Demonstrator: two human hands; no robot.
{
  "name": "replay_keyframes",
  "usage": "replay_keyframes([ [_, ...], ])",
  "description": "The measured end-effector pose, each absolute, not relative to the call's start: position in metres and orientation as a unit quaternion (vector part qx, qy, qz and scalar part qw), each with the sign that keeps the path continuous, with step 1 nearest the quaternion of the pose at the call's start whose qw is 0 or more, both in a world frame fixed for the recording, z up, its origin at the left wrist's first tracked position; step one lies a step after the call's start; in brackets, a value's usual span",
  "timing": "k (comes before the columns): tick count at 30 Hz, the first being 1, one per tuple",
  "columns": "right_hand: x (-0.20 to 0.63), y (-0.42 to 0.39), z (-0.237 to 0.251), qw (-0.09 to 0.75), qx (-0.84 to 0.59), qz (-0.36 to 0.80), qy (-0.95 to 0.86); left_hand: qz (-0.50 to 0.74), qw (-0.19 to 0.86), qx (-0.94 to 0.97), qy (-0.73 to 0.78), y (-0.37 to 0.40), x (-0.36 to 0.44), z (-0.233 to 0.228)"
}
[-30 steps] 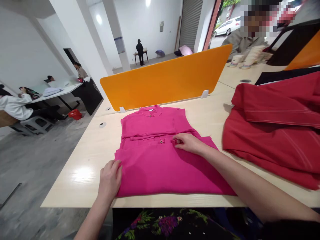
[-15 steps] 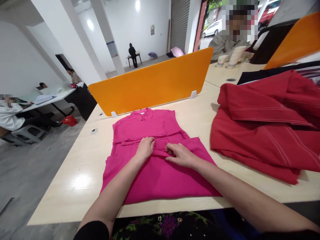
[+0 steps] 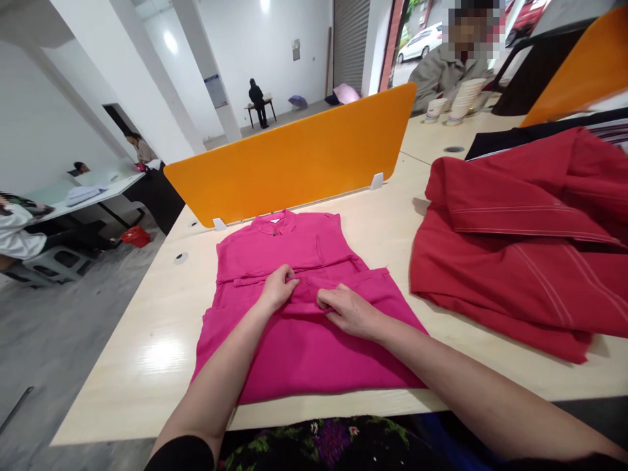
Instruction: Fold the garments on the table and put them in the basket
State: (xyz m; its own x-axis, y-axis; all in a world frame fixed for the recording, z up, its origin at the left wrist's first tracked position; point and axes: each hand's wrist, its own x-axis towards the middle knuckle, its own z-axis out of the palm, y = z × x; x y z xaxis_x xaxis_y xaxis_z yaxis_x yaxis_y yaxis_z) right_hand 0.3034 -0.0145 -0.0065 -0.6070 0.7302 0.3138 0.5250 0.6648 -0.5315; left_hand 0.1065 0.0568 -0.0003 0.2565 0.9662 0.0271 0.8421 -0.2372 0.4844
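Observation:
A bright pink shirt (image 3: 304, 366) lies on the light wooden table in front of me, its collar at the far end. Folds of cloth run across its middle, and the lower part is spread toward the table's front edge. My left hand (image 3: 279, 288) is closed in a pinch on the cloth at the middle folds. Just to its right, my right hand (image 3: 350, 311) has curled fingers and thumb pressed together on a fold of the same shirt. A short stretch of pink cloth shows between the two hands.
An orange divider (image 3: 294, 163) stands behind the shirt. A heap of red clothing (image 3: 510, 261) lies to the right, with dark and striped cloth behind it. Paper cups (image 3: 464, 101) stand at the back right, near a seated person (image 3: 436, 75). Other people are further off.
My right hand's fingers have closed more tightly on the fold. My left hand has shifted slightly, its thumb now showing against the fingers. The view has moved a little.

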Motion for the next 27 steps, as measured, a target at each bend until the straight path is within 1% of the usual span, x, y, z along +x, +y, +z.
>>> replay_keyframes([
  [4, 0.304, -0.013, -0.005, 0.242, -0.394, 0.189, -0.866, 0.137, 0.187, 0.751, 0.619, 0.057, 0.095, 0.000],
  [9, 0.307, -0.008, -0.007, 0.248, -0.445, 0.201, -0.836, 0.129, 0.169, 0.751, 0.625, 0.049, 0.094, 0.002],
  [11, 0.308, -0.006, -0.008, 0.243, -0.470, 0.220, -0.819, 0.161, 0.154, 0.774, 0.593, 0.043, 0.090, 0.004],
  [13, 0.310, -0.004, -0.007, 0.239, -0.476, 0.253, -0.808, 0.186, 0.154, 0.817, 0.524, 0.036, 0.086, 0.007],
  [15, 0.311, -0.002, -0.005, 0.242, -0.462, 0.290, -0.802, 0.163, 0.177, 0.859, 0.452, 0.030, 0.082, 0.010],
  [17, 0.313, -0.001, -0.002, 0.235, -0.453, 0.319, -0.799, 0.104, 0.202, 0.880, 0.416, 0.026, 0.079, 0.014],
  [19, 0.316, -0.001, 0.003, 0.210, -0.452, 0.326, -0.803, 0.054, 0.208, 0.886, 0.411, 0.023, 0.079, 0.018],
  [21, 0.322, -0.003, 0.010, 0.159, -0.453, 0.308, -0.821, 0.024, 0.192, 0.896, 0.399, 0.019, 0.080, 0.022],
  [24, 0.336, -0.008, 0.021, 0.059, -0.461, 0.235, -0.854, 0.018, 0.183, 0.919, 0.350, 0.009, 0.081, 0.028],
  [27, 0.357, -0.013, 0.028, 0.010, -0.496, 0.165, -0.853, 0.020, 0.202, 0.927, 0.316, -0.003, 0.081, 0.032],
])
